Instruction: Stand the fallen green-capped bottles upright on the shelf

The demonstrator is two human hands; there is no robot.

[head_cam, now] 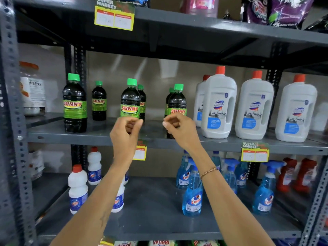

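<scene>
Several dark green-capped bottles with green labels stand upright on the grey middle shelf (53,134): one at the left front (74,103), a smaller one behind it (99,102), a pair in the middle (130,99) and a pair to the right (177,102). None lies on its side in view. My left hand (126,132) hovers in front of the middle pair, fingers curled, holding nothing. Just before the right pair, my right hand (179,129) is likewise curled and empty, covering that front bottle's base.
White red-capped cleaner jugs (219,105) fill the right of the same shelf. A clear jar (32,89) stands at far left. Below are white bottles (78,189) and blue spray bottles (192,196). The shelf above (177,32) hangs low overhead. Price tags hang on the shelf edges.
</scene>
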